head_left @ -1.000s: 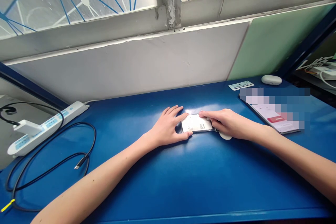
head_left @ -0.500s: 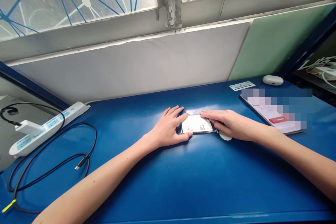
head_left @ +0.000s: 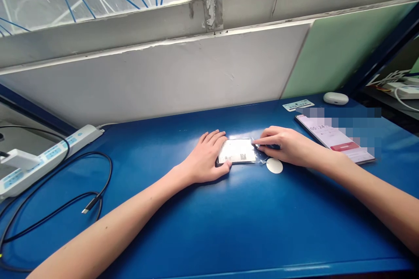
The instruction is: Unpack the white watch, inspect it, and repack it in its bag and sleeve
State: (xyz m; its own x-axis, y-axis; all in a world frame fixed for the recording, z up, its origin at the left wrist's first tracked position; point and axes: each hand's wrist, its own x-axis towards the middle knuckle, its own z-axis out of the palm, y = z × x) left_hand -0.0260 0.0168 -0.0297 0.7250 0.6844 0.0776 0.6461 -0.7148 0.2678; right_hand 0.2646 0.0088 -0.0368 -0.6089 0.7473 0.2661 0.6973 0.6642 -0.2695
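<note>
A flat white card [head_left: 236, 150], printed with small text and a square code, lies in a clear plastic sleeve [head_left: 258, 157] on the blue table. My left hand [head_left: 207, 159] spans the card's left end, thumb at the near edge and fingers reaching past the far edge, holding it against the table. At the other end, my right hand [head_left: 282, 144] pinches the clear plastic between thumb and fingers. Its exact fingertip contact is partly hidden. Just in front of that hand lies a round white disc [head_left: 274, 165], apart from the fingers.
A phone [head_left: 338, 141] with a lit, partly blurred screen lies to the right. Behind it are a small printed card [head_left: 298, 105] and a white earbud case [head_left: 335, 98]. A power strip [head_left: 54, 152] and a looped black cable [head_left: 106, 170] occupy the left side.
My right hand has slid off the card's top onto the plastic at its right end, uncovering the white disc. My left hand stays on the card. The view has shifted slightly.
</note>
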